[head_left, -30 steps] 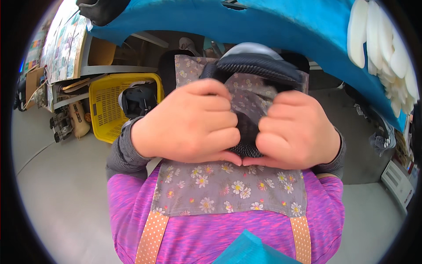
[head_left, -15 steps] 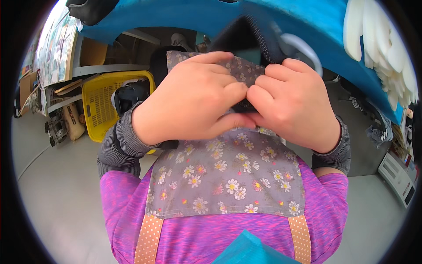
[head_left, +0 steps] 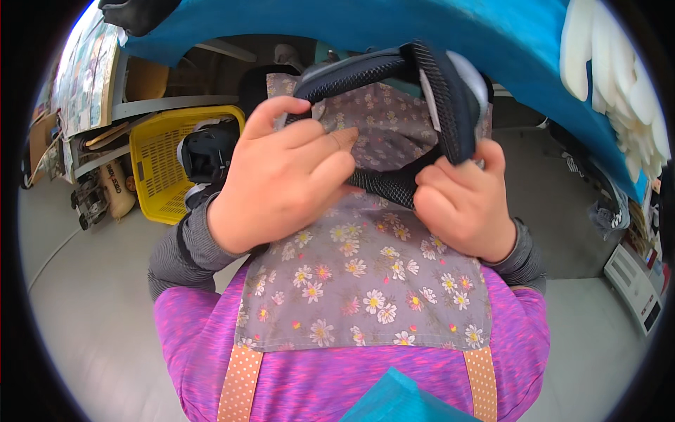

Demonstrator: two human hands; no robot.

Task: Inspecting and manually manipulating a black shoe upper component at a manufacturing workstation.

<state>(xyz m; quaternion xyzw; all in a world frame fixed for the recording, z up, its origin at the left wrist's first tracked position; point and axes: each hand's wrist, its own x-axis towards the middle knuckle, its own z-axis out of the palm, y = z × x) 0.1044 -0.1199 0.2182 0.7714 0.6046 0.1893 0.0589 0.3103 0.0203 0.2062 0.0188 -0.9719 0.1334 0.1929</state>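
Note:
A black mesh shoe upper [head_left: 450, 105], by its look, is held up in front of my apron as an open loop with padded edges and a pale lining. My left hand [head_left: 281, 176] is at the loop's left side, its index finger raised along the edge and the other fingers curled around the material. My right hand [head_left: 464, 200] grips the lower right part, thumb up against it. Through the loop shows the flowered apron [head_left: 373, 274]. Parts of the upper under my fingers are hidden.
A blue-covered table [head_left: 295, 21] curves across the far side. On it are a stack of white flat pieces [head_left: 612, 77] at right and a black item [head_left: 140, 14] at left. A yellow basket [head_left: 151, 169] holding black items [head_left: 207, 151] stands left; a pale box-like device [head_left: 633, 285] lies right.
My hands have moved apart from touching. The shoe upper has been spread into a wide loop, and my right hand has moved lower.

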